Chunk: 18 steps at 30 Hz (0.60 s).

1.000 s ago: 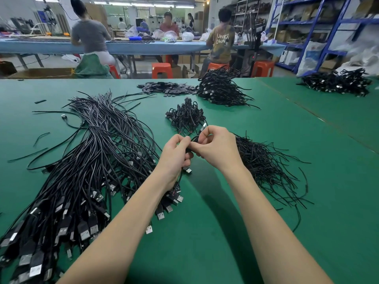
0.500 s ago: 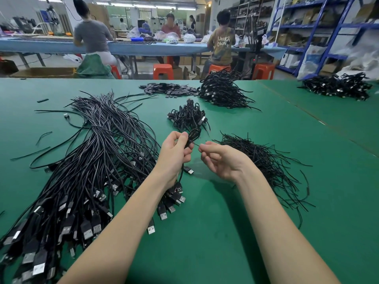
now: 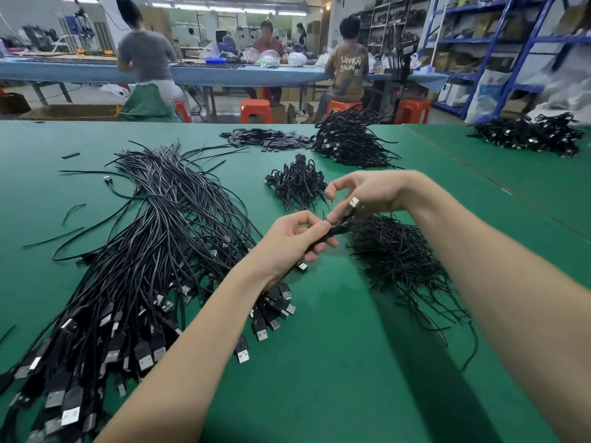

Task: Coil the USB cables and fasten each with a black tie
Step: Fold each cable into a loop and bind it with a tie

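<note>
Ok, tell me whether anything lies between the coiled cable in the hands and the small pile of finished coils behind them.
Nothing visible does. The coiled cable is held above the table by the left hand and right hand, and the small pile of finished coils lies just beyond, with only bare green mat between.

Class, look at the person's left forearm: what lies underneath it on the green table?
Under the left forearm lie USB plugs from the loose cable pile. How many it covers cannot be seen.
</note>
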{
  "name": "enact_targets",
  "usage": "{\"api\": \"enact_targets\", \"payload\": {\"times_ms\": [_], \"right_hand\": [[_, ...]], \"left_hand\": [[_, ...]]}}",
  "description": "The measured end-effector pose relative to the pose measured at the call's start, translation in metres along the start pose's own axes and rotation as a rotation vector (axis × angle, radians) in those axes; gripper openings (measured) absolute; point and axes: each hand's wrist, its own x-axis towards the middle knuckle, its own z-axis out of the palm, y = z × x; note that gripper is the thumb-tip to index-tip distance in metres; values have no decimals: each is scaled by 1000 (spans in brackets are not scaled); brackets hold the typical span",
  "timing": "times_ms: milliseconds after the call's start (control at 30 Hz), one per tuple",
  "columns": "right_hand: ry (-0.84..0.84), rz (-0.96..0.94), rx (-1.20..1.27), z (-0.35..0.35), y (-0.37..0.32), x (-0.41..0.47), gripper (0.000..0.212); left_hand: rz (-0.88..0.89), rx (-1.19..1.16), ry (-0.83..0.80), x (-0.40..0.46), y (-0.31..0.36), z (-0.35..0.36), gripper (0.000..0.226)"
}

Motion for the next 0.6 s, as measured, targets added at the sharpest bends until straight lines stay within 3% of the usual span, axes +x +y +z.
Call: {"api": "enact_targets", "payload": {"times_ms": [100, 167, 267, 367, 500, 600], "right_hand": [[38, -14, -331, 3, -26, 2, 39], [122, -82, -408, 11, -34, 4, 38], [273, -250, -359, 22, -30, -2, 35], [381, -370, -319, 32, -16, -12, 28], [422, -337, -374, 42, 1, -22, 19], [453, -280, -256, 44, 8, -24, 14]], "left_hand": [[39, 186, 55, 2, -3, 1, 17], [49, 191, 129, 3, -5, -1, 16], [71, 137, 251, 6, -8, -9, 14], [91, 49, 274, 7, -11, -16, 9], [178, 253, 332, 5, -19, -12, 2], [290, 406, 385, 3, -19, -8, 3]]}}
